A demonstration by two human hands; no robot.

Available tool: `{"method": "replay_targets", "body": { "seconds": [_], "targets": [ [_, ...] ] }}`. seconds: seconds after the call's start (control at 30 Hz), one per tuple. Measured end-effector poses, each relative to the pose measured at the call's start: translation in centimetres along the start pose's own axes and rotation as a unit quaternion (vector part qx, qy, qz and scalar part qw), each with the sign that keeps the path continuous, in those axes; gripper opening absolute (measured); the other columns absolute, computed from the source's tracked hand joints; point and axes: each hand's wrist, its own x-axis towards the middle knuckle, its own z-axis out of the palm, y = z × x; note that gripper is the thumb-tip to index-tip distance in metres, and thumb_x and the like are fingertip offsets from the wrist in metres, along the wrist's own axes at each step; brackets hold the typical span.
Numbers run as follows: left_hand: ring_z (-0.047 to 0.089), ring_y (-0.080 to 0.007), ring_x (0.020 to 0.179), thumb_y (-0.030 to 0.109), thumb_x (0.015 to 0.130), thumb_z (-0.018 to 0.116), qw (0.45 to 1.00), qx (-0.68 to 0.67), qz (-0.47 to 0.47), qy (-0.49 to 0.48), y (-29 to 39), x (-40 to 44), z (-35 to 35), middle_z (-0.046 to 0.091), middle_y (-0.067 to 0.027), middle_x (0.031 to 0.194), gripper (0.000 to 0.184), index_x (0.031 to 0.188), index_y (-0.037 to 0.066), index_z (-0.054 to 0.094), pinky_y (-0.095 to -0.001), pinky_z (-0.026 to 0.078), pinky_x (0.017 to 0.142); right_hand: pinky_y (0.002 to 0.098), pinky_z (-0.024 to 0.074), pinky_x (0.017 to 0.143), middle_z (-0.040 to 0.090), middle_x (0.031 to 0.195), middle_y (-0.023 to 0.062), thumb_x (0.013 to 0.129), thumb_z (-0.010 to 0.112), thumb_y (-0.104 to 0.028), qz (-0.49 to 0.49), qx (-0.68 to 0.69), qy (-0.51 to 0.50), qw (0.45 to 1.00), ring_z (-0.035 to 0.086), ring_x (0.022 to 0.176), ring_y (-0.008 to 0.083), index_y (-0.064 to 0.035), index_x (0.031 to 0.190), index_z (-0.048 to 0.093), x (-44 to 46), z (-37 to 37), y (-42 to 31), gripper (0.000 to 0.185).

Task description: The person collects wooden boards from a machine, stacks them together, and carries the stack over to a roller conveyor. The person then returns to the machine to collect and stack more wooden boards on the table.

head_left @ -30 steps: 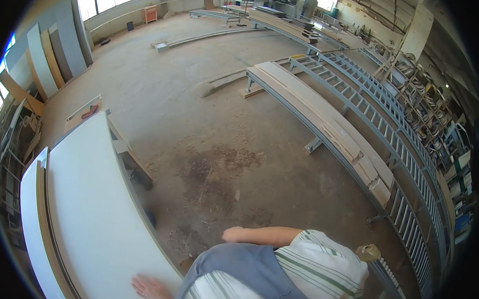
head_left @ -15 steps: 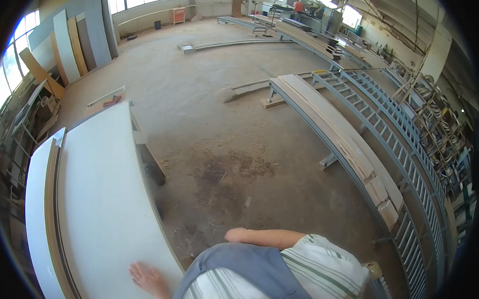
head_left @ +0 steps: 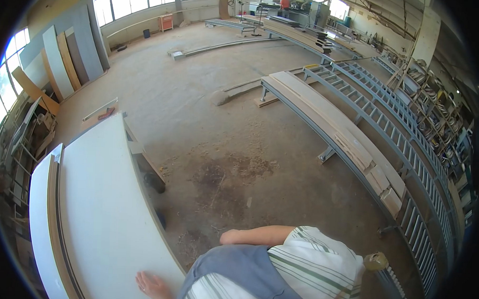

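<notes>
My left hand (head_left: 152,285) lies open and flat on a large white panel (head_left: 98,197), near its right edge. It holds nothing, and a ring shows on one finger. My right hand (head_left: 230,236) hangs in front of my body, above the floor and to the right of the panel. Its fingers are turned away and hidden, so I cannot tell whether they are closed or hold anything. A dark groove with a brown edge strip (head_left: 53,195) runs along the panel's left part.
On the right, a roller conveyor (head_left: 377,122) runs beside a rack of long boards (head_left: 325,118). Sawdust (head_left: 239,168) is scattered on the floor. Tall panels (head_left: 68,54) lean at the left wall. A person in red (head_left: 284,2) stands far back. A brown-topped post (head_left: 375,261) stands close at my right.
The view has shifted slightly. My left hand appears a little nearer the panel's right edge and still lies flat. My right hand remains in front of my body.
</notes>
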Motion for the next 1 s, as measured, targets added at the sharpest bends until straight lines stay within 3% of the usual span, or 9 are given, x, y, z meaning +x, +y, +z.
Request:
{"method": "replay_targets", "body": {
  "seconds": [0.1, 0.3, 0.43, 0.5, 0.53, 0.6, 0.8, 0.93, 1.0],
  "targets": [
    [0.052, -0.0334, 0.126, 0.026, 0.092, 0.058, 0.997, 0.051, 0.039, 0.047, 0.6, 0.4, -0.7, 0.053, -0.0168, 0.14, 0.043, 0.128, 0.002, 0.059, -0.0467, 0.04, 0.106, 0.0482, 0.0522, 0.08, 0.069, 0.11, 0.0205, 0.091, 0.048, -0.027, 0.031, 0.03, 0.003, 0.999, 0.066, 0.099, 0.0392, 0.0027, 0.107, 0.067, -0.5, -0.2, -0.4, 0.039],
    [0.044, -0.0374, 0.135, 0.009, 0.082, 0.06, 0.994, -0.056, -0.092, -0.006, 2.8, 0.0, -3.0, 0.054, -0.0187, 0.139, 0.048, 0.129, 0.001, 0.057, -0.0459, 0.033, 0.113, 0.0469, 0.0515, 0.078, 0.069, 0.102, 0.0191, 0.091, 0.047, -0.023, -0.007, 0.012, 0.037, 0.999, 0.065, 0.095, 0.0392, 0.0005, 0.1, 0.066, 0.8, -0.5, -0.7, 0.032],
    [0.042, -0.0341, 0.137, 0.004, 0.085, 0.06, 0.991, -0.099, -0.089, -0.02, 2.6, -0.1, -3.1, 0.055, -0.016, 0.139, 0.045, 0.13, 0.002, 0.058, -0.0409, 0.032, 0.113, 0.045, 0.0501, 0.074, 0.067, 0.091, 0.016, 0.09, 0.048, -0.018, -0.067, -0.022, 0.19, 0.979, 0.064, 0.085, 0.0379, -0.0043, 0.091, 0.062, 0.5, -2.9, -2.5, 0.02],
    [0.042, -0.0345, 0.137, 0.004, 0.085, 0.06, 0.988, -0.11, -0.104, -0.019, 2.9, -0.4, -3.3, 0.055, -0.0162, 0.139, 0.045, 0.13, 0.002, 0.058, -0.0412, 0.032, 0.113, 0.044, 0.0497, 0.07, 0.065, 0.085, 0.0129, 0.089, 0.052, -0.015, -0.164, 0.007, 0.339, 0.926, 0.063, 0.077, 0.0353, -0.0062, 0.084, 0.058, 0.8, -4.2, -3.5, 0.012],
    [0.042, -0.0348, 0.137, 0.004, 0.084, 0.061, 0.986, -0.123, -0.108, -0.02, 3.0, -0.5, -3.5, 0.055, -0.0165, 0.139, 0.045, 0.129, 0.001, 0.057, -0.0416, 0.033, 0.113, 0.044, 0.0497, 0.07, 0.065, 0.085, 0.0129, 0.089, 0.052, -0.015, -0.171, 0.005, 0.334, 0.927, 0.063, 0.077, 0.0353, -0.0062, 0.084, 0.058, 0.8, -5.2, -4.4, 0.012],
    [0.043, -0.0356, 0.136, 0.005, 0.083, 0.061, 0.982, -0.149, -0.116, -0.021, 3.2, -0.8, -3.8, 0.056, -0.0169, 0.138, 0.046, 0.129, 0.001, 0.057, -0.0422, 0.033, 0.113, 0.0412, 0.0484, 0.071, 0.063, 0.083, 0.0113, 0.086, 0.057, -0.014, -0.259, 0.062, 0.402, 0.876, 0.06, 0.077, 0.0325, -0.0066, 0.082, 0.056, 0.5, -8.1, -6.9, 0.008],
    [0.048, -0.0403, 0.13, 0.005, 0.075, 0.061, 0.993, -0.094, -0.063, 0.03, 5.2, -3.9, -3.8, 0.058, -0.0198, 0.133, 0.051, 0.125, -0.001, 0.059, -0.0476, 0.035, 0.111, 0.0391, 0.0481, 0.07, 0.063, 0.078, 0.0113, 0.083, 0.061, -0.013, -0.371, 0.076, 0.364, 0.851, 0.059, 0.074, 0.0307, -0.0063, 0.08, 0.056, 2.7, -11.8, -13.3, 0.009],
    [0.049, -0.0409, 0.127, 0.008, 0.074, 0.063, 0.992, -0.076, -0.099, 0.024, 7.5, -6.9, -5.4, 0.058, -0.0197, 0.132, 0.052, 0.125, -0.001, 0.059, -0.0483, 0.035, 0.11, 0.0401, 0.0485, 0.067, 0.063, 0.077, 0.0123, 0.082, 0.062, -0.016, -0.428, 0.033, 0.207, 0.879, 0.06, 0.071, 0.0315, -0.0065, 0.079, 0.056, 5.9, -9.0, -16.2, 0.012],
    [0.05, -0.0405, 0.127, 0.008, 0.074, 0.063, 0.989, -0.064, -0.125, 0.039, 9.6, -8.0, -7.2, 0.058, -0.0193, 0.131, 0.052, 0.125, 0.001, 0.059, -0.0486, 0.035, 0.11, 0.0423, 0.0491, 0.064, 0.064, 0.076, 0.012, 0.083, 0.06, -0.021, -0.448, -0.029, 0.265, 0.853, 0.061, 0.07, 0.033, -0.0088, 0.076, 0.057, 5.7, -7.8, -17.1, 0.015]
  ]
}}
